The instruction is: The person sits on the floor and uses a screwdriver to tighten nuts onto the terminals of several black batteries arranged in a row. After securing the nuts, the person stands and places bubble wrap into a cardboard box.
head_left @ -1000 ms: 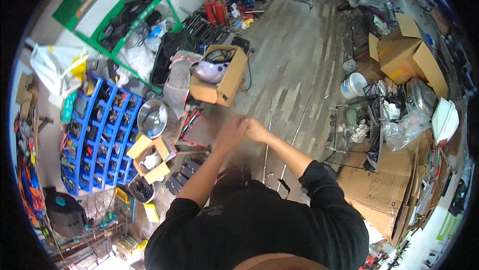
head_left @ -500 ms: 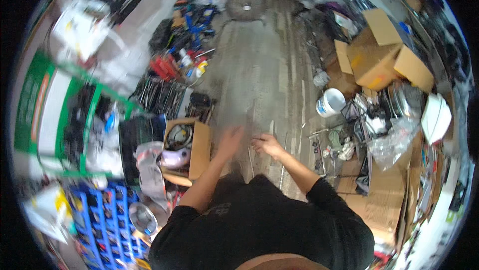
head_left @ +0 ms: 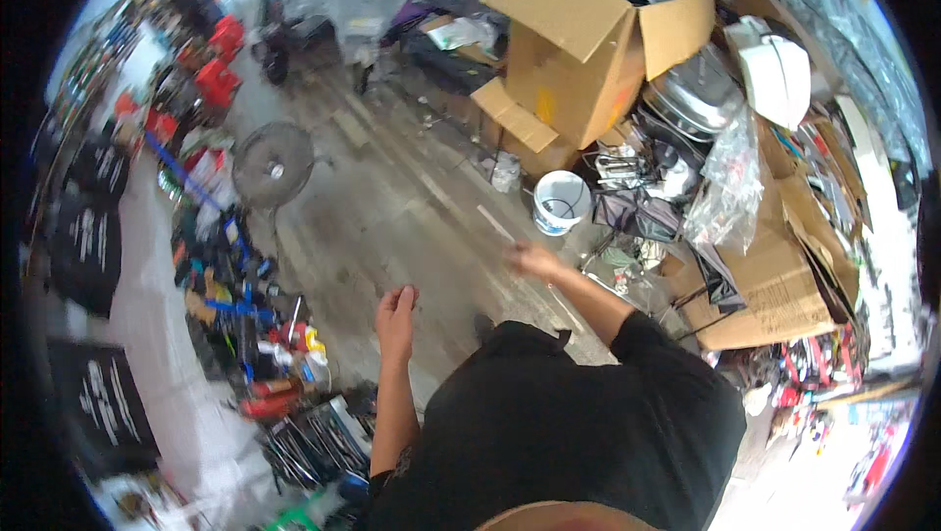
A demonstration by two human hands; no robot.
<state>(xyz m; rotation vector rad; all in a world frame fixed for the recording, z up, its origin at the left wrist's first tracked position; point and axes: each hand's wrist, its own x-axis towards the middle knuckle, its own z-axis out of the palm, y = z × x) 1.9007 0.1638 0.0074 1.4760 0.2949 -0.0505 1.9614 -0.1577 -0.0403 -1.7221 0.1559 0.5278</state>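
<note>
My left hand [head_left: 396,320] is raised over the grey floor, with its fingers curled and pressed against the thumb. Whether anything small is pinched there is hidden. My right hand [head_left: 534,261] hovers to the right of it, smeared by motion, so its fingers are unclear. Nearest to that hand is a white bucket [head_left: 549,222] with a thin dark handle, standing on the floor just beyond it. Neither hand touches the bucket. Past the bucket rises a large open cardboard box [head_left: 559,75] with its flaps spread.
A round floor fan [head_left: 274,166] stands at the far left. Tools and bottles [head_left: 294,340] lie along the left side, beside a rack of thin dark rods [head_left: 314,443]. Flattened cardboard [head_left: 774,281], a clear plastic bag [head_left: 727,183] and a white container [head_left: 772,75] crowd the right.
My view has swung to the right, so the bucket and open box now sit nearer the middle. My hands have moved farther apart. The box of goods on the left has left the picture.
</note>
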